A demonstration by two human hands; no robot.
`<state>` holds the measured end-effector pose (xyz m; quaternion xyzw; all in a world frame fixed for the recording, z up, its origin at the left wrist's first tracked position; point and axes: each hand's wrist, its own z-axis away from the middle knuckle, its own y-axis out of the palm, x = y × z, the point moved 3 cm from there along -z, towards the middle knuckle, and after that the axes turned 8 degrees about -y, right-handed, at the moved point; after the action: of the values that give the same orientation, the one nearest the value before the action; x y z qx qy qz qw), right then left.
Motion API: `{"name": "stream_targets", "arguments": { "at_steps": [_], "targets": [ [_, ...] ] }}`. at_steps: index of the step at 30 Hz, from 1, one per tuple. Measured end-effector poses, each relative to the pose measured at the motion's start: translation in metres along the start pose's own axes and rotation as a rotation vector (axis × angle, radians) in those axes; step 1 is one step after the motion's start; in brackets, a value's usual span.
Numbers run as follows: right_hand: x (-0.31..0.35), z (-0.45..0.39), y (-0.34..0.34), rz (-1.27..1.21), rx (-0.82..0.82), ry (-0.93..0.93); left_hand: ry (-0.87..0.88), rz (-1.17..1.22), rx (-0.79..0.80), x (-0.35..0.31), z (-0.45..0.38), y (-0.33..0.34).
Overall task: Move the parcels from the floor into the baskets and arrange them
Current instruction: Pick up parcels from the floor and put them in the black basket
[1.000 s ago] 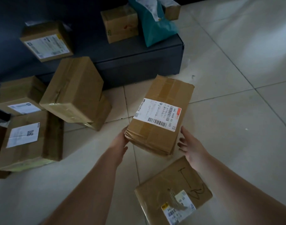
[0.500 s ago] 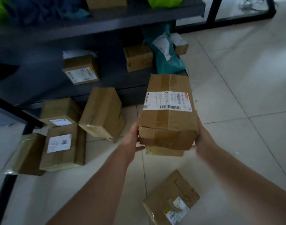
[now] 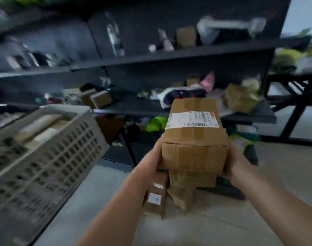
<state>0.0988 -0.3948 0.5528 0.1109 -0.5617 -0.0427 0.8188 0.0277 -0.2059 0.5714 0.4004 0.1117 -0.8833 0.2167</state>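
Pale floor (image 3: pixel 222 228), blurred. Your left hand (image 3: pixel 151 157) and right hand (image 3: pixel 235 164) hold the cardboard parcel (image 3: pixel 194 150) mid-air between them, one grip on each side, label up. More parcels (image 3: pixel 155 199) below. Grey basket (image 3: pixel 45 157) left, holding parcels. Dark shelves (image 3: pixel 151 55) far.

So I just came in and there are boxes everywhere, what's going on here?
A person is clearing parcels off the floor. Both hands, left and right, hold a brown cardboard parcel with a white shipping label up in front of the dark shelving. A grey perforated basket, already holding some parcels, sits to the left. More parcels lie on the floor below.
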Motion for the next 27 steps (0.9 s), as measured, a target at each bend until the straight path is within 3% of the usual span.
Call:
{"name": "stream_targets", "arguments": {
  "at_steps": [6, 14, 20, 27],
  "targets": [
    [0.098, 0.149, 0.136, 0.016, 0.315, -0.074, 0.192, 0.14, -0.165, -0.06, 0.2, -0.137],
    [0.092, 0.301, 0.321, 0.066, 0.755, -0.031, 0.292, 0.387, -0.527, -0.039, 0.352, -0.325],
    [0.063, 0.395, 0.431, 0.09, 0.918, 0.018, 0.321, 0.399, -0.641, -0.011, 0.422, -0.44],
    [0.026, 0.446, 0.539, 0.165, 0.95, -0.062, 0.352, 0.43, -0.576, -0.006, 0.426, -0.562]
  ]
}}
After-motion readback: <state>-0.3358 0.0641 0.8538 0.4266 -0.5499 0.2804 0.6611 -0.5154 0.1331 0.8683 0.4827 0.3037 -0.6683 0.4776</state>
